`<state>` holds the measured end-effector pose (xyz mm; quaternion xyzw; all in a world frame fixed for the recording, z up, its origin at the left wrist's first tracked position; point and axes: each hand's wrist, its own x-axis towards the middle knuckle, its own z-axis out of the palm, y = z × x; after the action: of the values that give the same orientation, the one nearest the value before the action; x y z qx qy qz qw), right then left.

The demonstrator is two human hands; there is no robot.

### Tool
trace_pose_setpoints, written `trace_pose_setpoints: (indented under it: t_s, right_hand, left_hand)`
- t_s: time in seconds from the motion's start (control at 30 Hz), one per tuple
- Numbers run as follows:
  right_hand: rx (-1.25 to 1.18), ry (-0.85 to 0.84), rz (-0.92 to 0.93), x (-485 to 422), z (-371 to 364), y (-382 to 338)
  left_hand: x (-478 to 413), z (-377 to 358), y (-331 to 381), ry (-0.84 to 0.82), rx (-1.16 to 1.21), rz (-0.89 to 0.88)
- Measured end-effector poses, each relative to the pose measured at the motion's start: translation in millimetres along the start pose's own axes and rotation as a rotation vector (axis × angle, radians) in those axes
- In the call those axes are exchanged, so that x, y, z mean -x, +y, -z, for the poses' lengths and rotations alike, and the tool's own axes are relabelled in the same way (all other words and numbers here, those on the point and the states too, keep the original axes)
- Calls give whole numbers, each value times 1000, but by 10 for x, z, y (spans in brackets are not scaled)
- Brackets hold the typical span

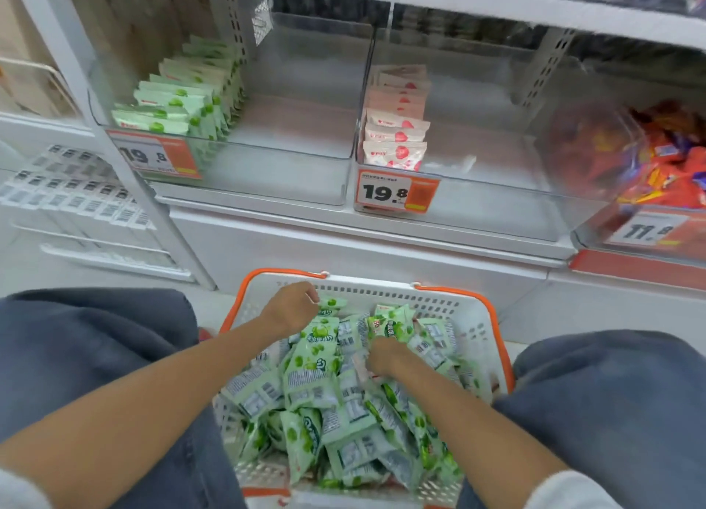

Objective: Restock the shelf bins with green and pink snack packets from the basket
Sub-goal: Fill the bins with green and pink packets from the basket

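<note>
A white basket (477, 317) with orange handles sits on the floor between my knees, heaped with green snack packets (311, 371). My left hand (290, 308) is at the basket's far left and pinches the edge of a green packet (331, 303). My right hand (386, 357) is down in the middle of the pile with its fingers curled into the packets. On the shelf above, a clear left bin (290, 180) holds a row of green packets (179, 100) along its left side. The clear middle bin (496, 203) holds a row of pink packets (397, 126) along its left side.
A third clear bin (596, 218) at the right holds red and orange wrapped snacks (664, 161). Orange price tags (395, 191) hang on the bin fronts. A white rack of label strips (76, 191) stands at the left. My knees in blue trousers flank the basket.
</note>
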<state>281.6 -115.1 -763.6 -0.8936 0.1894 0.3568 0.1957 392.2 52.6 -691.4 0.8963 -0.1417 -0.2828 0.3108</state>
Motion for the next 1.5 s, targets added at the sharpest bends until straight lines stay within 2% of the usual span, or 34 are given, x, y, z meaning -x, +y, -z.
trace_pose_setpoints:
  t_s: [0.13,0.23,0.37,0.5,0.6,0.67,0.73,0.83,0.93,1.07,1.17,1.37,1.43,1.5]
  right_hand:
    - [-145,-22,-88,-128,-99,11]
    - [-204,43,-32,-147,-71,49]
    - [-400,153,15,-76,120,62]
    - [-503,169,53,118,507,21]
    - [-761,184,36,386,875,-21]
    - [-868,185,41,568,1062,-27]
    - [-905,153,118,711,1207,-4]
    - [-737,142,256,935,1429,21]
    - [-529,307,361,1132,1648,-20]
    - [-452,512,458,1378,1983,-118]
    - [-429,632,521,1619,2359,-201]
    - [-265,890,542,1924,3153,-344]
    - [-251,918,522,1853,3270,-340]
    - [-245,877,486,1708,3287,-311]
  left_hand:
    - [35,-108,-94,-97,-84,-5]
    - [32,-162,-147,-155,-128,-4]
    - [49,-199,-122,-206,-170,-54]
    - [69,-153,-66,-290,-186,-136]
    - [140,-135,80,-338,-39,-215]
    - [203,-99,245,-253,137,-257]
    - [223,-14,411,-82,259,-280]
    - [242,208,640,30,276,-299]
    - [315,417,892,30,281,-315]
    - [444,695,1296,33,312,-411]
    - [538,1006,1648,128,312,-540]
    - [297,1567,2240,330,251,-646]
    - [184,1616,2331,367,147,-638]
    - [64,1616,2348,399,-38,-589]
